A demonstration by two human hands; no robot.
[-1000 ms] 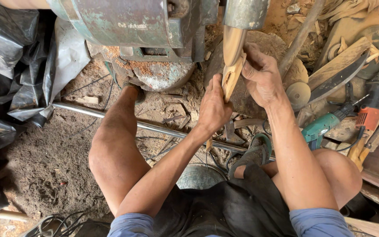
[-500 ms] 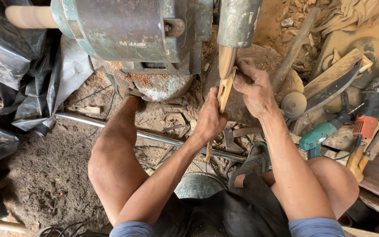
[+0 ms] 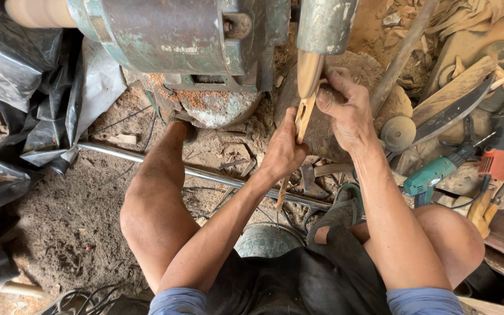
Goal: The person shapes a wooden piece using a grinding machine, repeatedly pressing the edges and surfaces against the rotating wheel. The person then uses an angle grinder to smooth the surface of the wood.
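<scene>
A thin light wooden piece point(image 3: 303, 119) stands nearly upright, its top end against the tapered wooden tip under a grey metal cylinder point(image 3: 325, 24) of the machine. My left hand point(image 3: 282, 153) grips the lower part of this wooden piece. My right hand point(image 3: 348, 108) is closed on its upper part, next to the tapered tip. I sit on the ground with bare knees on both sides of my arms.
A worn green motor housing point(image 3: 170, 35) fills the top. A steel pipe point(image 3: 199, 173) crosses the sawdust-covered ground. Black plastic sheeting point(image 3: 24, 111) lies at the left. A teal power tool point(image 3: 433, 175), an orange one point(image 3: 500, 160) and wooden offcuts lie at the right.
Both hands and the wooden piece have shifted slightly down and left under the cylinder, and the view has tipped, showing more of the machine.
</scene>
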